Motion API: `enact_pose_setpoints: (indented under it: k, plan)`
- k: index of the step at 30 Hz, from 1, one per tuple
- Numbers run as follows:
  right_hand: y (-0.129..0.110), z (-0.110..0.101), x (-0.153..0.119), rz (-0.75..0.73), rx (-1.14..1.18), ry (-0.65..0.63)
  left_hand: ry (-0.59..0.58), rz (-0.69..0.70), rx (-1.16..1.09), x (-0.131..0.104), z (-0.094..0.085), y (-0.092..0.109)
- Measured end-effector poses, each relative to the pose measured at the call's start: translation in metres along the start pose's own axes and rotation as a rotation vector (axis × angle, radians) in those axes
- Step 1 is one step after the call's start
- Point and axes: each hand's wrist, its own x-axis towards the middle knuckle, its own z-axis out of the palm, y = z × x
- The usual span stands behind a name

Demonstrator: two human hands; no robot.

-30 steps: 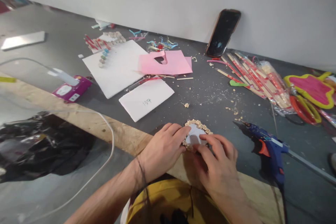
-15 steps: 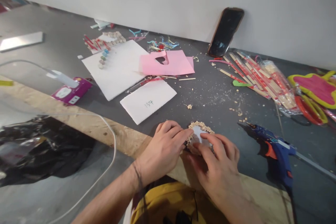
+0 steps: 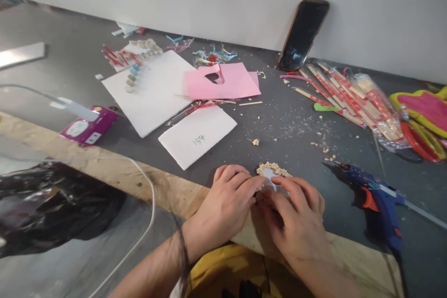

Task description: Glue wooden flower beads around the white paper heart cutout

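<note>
Close to the table's front edge, both hands hold a small craft piece (image 3: pixel 268 175) with a pale centre and a border of tiny tan wooden-looking bits. My left hand (image 3: pixel 230 200) grips its left side, thumb and fingers closed at the border. On the right side, my right hand (image 3: pixel 301 216) has its fingers bent over the piece, fingertips on the pale middle. My fingers hide the near part of the piece. A blue glue gun (image 3: pixel 382 191) with an orange trigger lies to the right of my right hand. Just beyond the piece is a little clump of tan bits (image 3: pixel 256 142).
White foam sheets (image 3: pixel 195 139) and pink paper (image 3: pixel 240 81) lie ahead. A phone (image 3: pixel 303 35) leans on the wall. Bagged sticks (image 3: pixel 363 98) and scissors (image 3: pixel 421 142) are at right. A purple power adapter (image 3: pixel 89 125), white cable (image 3: pixel 152 195) and black plastic bag (image 3: pixel 66 200) are at left.
The view has shifted slightly, so the hands and the piece sit a little further right in the picture. Both hands keep their hold, with the right fingers slightly lower over the piece.
</note>
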Motion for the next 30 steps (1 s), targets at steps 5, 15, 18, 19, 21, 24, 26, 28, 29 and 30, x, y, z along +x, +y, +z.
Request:
enact_pose_setpoints:
  k: [5, 15, 18, 19, 21, 24, 26, 28, 29, 30]
  plan:
    - [0.003, -0.001, -0.001, -0.008, 0.002, 0.0, -0.014, -0.004, 0.001, 0.001, 0.005, 0.001]
    - [0.035, -0.033, -0.015, -0.021, -0.001, 0.058, 0.076, 0.021, 0.055, 0.003, 0.012, 0.009]
    - [0.047, -0.041, -0.024, 0.009, -0.049, 0.083, 0.093, 0.02, 0.059, 0.003, 0.014, 0.009]
    - [0.049, -0.041, -0.027, 0.006, -0.059, 0.074, 0.093, 0.02, 0.059, 0.003, 0.015, 0.009]
    - [0.048, -0.039, -0.03, -0.014, -0.07, 0.039, 0.096, 0.018, 0.063, 0.003, 0.015, 0.009]
    - [0.04, -0.031, -0.029, -0.024, -0.074, -0.013, 0.11, 0.041, 0.067, 0.003, 0.015, 0.009]
    - [0.036, -0.027, -0.027, -0.001, -0.08, -0.025, 0.119, 0.063, 0.065, 0.002, 0.015, 0.008]
    - [0.036, -0.026, -0.024, 0.005, -0.093, -0.011, 0.117, 0.067, 0.063, 0.002, 0.015, 0.007]
    - [0.037, -0.025, -0.024, -0.001, -0.101, -0.003, 0.115, 0.066, 0.063, 0.002, 0.016, 0.007]
    - [0.039, -0.025, -0.024, -0.009, -0.105, 0.005, 0.116, 0.066, 0.064, 0.002, 0.016, 0.007]
